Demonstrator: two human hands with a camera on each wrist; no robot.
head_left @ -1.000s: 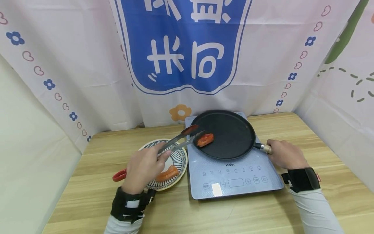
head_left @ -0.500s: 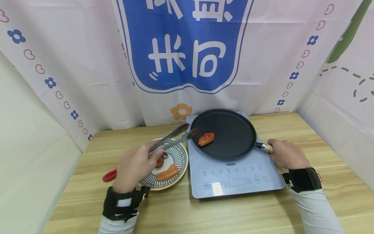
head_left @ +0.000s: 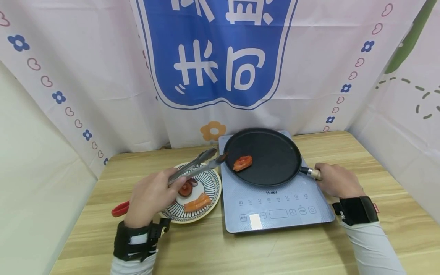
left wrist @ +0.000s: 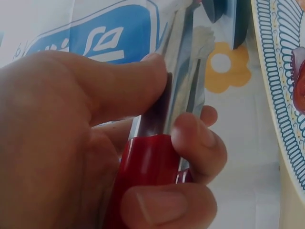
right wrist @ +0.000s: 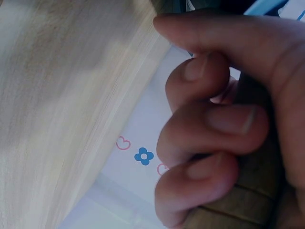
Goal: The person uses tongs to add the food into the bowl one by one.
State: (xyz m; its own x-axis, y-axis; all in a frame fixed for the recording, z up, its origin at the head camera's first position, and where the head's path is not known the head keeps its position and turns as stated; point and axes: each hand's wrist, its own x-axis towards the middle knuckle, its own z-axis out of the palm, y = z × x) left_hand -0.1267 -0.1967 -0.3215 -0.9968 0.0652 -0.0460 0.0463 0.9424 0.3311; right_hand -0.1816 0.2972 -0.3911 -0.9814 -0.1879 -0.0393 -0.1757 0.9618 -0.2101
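My left hand (head_left: 151,196) grips metal tongs (head_left: 197,168) with red handles; their two arms stand apart over the plate, and no food shows between the tips. In the left wrist view the thumb and fingers wrap the red handle (left wrist: 147,162). My right hand (head_left: 338,180) holds the wooden handle of a flat black pan (head_left: 264,156), fingers curled round it in the right wrist view. A browned-orange piece of salmon (head_left: 243,163) lies near the pan's left edge. On the patterned plate (head_left: 215,187) are another orange salmon piece (head_left: 198,203) and a round reddish slice (head_left: 186,189).
Under the pan is a Haier induction cooker (head_left: 275,214) with a touch panel along its front. The plate stands just left of it on the wooden table (head_left: 251,256). A printed curtain (head_left: 113,76) hangs close behind the table's back edge.
My left hand has drawn the tongs left, off the pan and back over the plate. The salmon in the pan stays put. My right hand keeps its hold on the pan handle.
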